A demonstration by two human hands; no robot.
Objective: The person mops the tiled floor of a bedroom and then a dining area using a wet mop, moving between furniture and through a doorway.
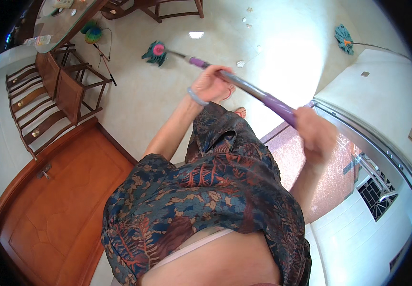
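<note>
Both of my hands are on a mop with a metal pole [243, 84] that slants across the view. My left hand [211, 84], with a pale bangle at the wrist, is around the middle of the pole, just below a short purple sleeve. Blurred by motion, my right hand [315, 132] grips the purple handle [279, 109] at the near end. At the far end, to the left, the dark green mop head [154, 53] with its pink hub is on or just over the pale tiled floor [131, 96].
Small white scraps [240, 64] dot the floor ahead. A second mop [344, 40] rests by the right wall. Wooden chairs [65, 93] and a glass-topped table [66, 25] stand left, near a wooden door [59, 203]. At right, a metal-edged doorway [366, 134] opens onto pinkish paving [324, 193].
</note>
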